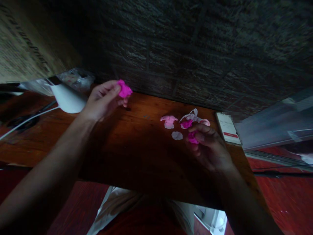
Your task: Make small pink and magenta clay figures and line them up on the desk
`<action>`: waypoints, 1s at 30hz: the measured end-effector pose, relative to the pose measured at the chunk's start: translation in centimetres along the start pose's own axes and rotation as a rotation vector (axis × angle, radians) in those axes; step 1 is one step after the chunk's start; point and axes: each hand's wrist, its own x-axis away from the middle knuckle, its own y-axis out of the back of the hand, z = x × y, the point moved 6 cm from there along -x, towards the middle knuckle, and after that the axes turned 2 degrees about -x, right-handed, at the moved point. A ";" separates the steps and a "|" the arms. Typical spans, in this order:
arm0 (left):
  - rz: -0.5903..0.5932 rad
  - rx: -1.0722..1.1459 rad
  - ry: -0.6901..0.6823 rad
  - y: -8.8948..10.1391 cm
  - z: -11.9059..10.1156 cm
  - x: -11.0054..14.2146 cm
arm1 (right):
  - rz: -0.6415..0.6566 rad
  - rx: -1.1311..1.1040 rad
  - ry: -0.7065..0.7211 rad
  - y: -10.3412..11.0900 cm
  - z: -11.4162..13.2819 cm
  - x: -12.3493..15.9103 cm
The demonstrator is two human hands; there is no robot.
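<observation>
My left hand [104, 98] is raised above the far left part of the wooden table, pinching a bright pink lump of modelling clay [125, 88] between thumb and fingers. On the right, my right hand [210, 145] is closed on a smaller magenta clay piece [193, 137], held low over the tabletop. Just beyond it lies another magenta clay piece [186, 124], beside pale crumpled scraps [193, 116]. A light pink shaped clay figure [169, 120] rests between the hands, on a whitish backing. Nearer to me is a small pale round disc [177, 135].
A phone [228, 129] lies at the table's right edge. To the left stand a white rounded object [69, 99] with a cable [29, 121], crumpled clear plastic [77, 78] and a printed cardboard box [29, 42]. A dark brick-patterned wall [171, 49] borders the wooden table [137, 140].
</observation>
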 end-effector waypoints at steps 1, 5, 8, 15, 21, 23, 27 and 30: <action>0.044 -0.125 0.036 0.4 0.3 0.1 | -0.001 0.000 0.000 0.2 0.2 0.1; 0.327 -0.572 0.025 -1.1 2.4 1.8 | 0.099 -0.004 -0.154 -0.3 -1.8 -0.1; 0.440 -0.722 -0.139 -2.8 3.2 2.9 | 0.190 0.003 -0.307 -1.3 -4.5 0.1; 0.027 -0.790 -0.312 -5.2 -0.8 5.9 | 0.060 0.072 -0.211 -1.3 -6.3 -0.3; -0.052 -0.643 -0.580 -10.3 -1.4 10.2 | -0.012 0.087 -0.151 -1.6 -7.0 -0.4; -0.074 -0.716 -0.629 -10.7 -1.1 10.4 | -0.012 0.038 -0.179 -2.0 -7.2 -0.2; 0.001 -0.739 -0.704 -10.6 -1.1 10.2 | 0.018 -0.041 -0.232 -2.7 -7.3 0.2; 0.047 -0.725 -0.716 -10.4 -1.3 10.1 | 0.062 -0.055 -0.247 -2.8 -7.4 0.4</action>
